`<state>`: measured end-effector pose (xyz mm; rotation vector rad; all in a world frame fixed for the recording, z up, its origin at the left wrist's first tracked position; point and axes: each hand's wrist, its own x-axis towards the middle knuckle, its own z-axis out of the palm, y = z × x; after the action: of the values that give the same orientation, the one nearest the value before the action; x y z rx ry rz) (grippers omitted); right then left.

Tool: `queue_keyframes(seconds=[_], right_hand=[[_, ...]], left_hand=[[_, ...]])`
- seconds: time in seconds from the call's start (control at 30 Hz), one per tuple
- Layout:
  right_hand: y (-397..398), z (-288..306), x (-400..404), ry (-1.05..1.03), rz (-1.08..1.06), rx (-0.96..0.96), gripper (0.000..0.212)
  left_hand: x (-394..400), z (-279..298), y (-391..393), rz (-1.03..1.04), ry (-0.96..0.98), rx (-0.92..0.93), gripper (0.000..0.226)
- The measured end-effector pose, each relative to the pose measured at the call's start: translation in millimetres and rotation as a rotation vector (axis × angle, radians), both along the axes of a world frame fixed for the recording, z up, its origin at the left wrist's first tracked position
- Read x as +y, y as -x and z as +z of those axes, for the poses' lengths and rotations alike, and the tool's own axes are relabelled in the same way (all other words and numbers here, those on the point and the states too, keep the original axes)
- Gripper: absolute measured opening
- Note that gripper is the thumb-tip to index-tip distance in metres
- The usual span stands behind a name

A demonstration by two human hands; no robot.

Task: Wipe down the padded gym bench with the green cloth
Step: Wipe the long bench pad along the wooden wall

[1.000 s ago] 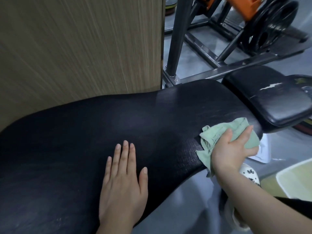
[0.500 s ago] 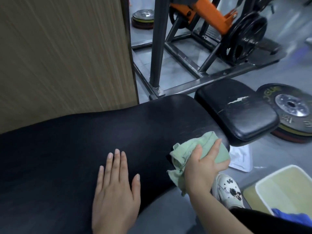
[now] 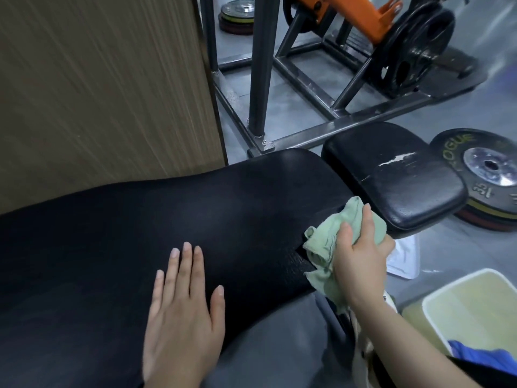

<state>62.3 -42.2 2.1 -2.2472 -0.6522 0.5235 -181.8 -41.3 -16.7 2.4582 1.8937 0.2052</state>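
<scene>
The long black padded bench back (image 3: 167, 219) runs from the left edge to the middle. Its smaller seat pad (image 3: 391, 175), with a white tear on top, sits just beyond to the right. My left hand (image 3: 181, 312) lies flat on the back pad, fingers straight. My right hand (image 3: 358, 259) grips the crumpled green cloth (image 3: 324, 242) and presses it against the pad's near right edge, close to the gap between the two pads. Part of the cloth hangs below the edge.
A wood-grain panel (image 3: 98, 88) stands behind the bench at left. A steel rack frame (image 3: 260, 65) with an orange arm and black plates fills the back. Stacked weight plates (image 3: 492, 175) lie on the floor at right, a pale tray (image 3: 472, 306) near the bottom right.
My right hand has slid the cloth along the pad's near edge, first toward me, then back toward the seat gap. My left hand stays flat in place. The view has shifted.
</scene>
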Motion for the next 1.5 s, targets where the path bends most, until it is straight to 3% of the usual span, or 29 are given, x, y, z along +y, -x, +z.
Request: queue_keyframes(seconds=[0.2, 0.53, 0.8, 0.93, 1.1, 1.5], right_hand=[[-25.0, 6.8, 0.6, 0.159, 0.244, -0.139, 0.052], [-38.5, 14.9, 27.1, 0.333, 0.347, -0.266, 0.055], [-23.7, 4.8, 10.1, 0.148, 0.259, -0.258, 0.051], [15.9, -4.0, -14.7, 0.032, 0.162, -0.174, 0.068], [80.5, -6.1, -27.2, -0.022, 0.136, 0.025, 0.056], [24.7, -6.3, 3.3, -0.102, -0.133, 0.004, 0.047]], left_hand=[[-0.6, 0.2, 0.0, -0.009, -0.005, 0.003, 0.068], [0.2, 0.3, -0.6, -0.006, -0.011, 0.0, 0.068], [0.9, -0.1, -0.4, -0.008, -0.009, 0.004, 0.068], [1.5, -0.4, -0.4, -0.003, -0.017, -0.003, 0.064], [1.2, -0.4, -0.9, 0.003, -0.005, 0.009, 0.067], [0.5, -0.2, -2.2, 0.009, -0.009, -0.021, 0.066]])
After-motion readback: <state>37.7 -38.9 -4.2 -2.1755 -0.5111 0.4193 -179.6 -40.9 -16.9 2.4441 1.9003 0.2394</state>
